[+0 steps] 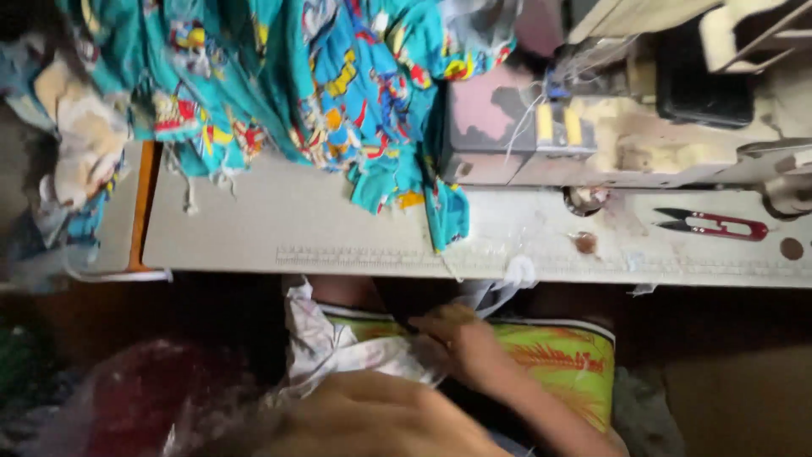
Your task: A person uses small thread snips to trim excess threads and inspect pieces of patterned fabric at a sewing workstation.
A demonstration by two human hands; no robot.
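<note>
My right hand (463, 340) reaches below the front edge of the sewing table (296, 224), over my lap. Its fingers are curled on the edge of a crumpled white printed cloth (321, 343). A thin translucent white strip (512, 278) runs from the hand up to the table edge. A blurred skin-coloured shape (364, 416) fills the bottom middle; I cannot tell if it is an arm or a knee. My left hand is not visible.
Teal cartoon-print fabric (338, 85) is heaped on the table's back left and hangs toward the front. A worn sewing machine (592, 135) stands at back right, red-handled thread snips (715, 225) beside it. A yellow-green printed cloth (562, 360) lies under my hand; a red bundle (144, 398) sits lower left.
</note>
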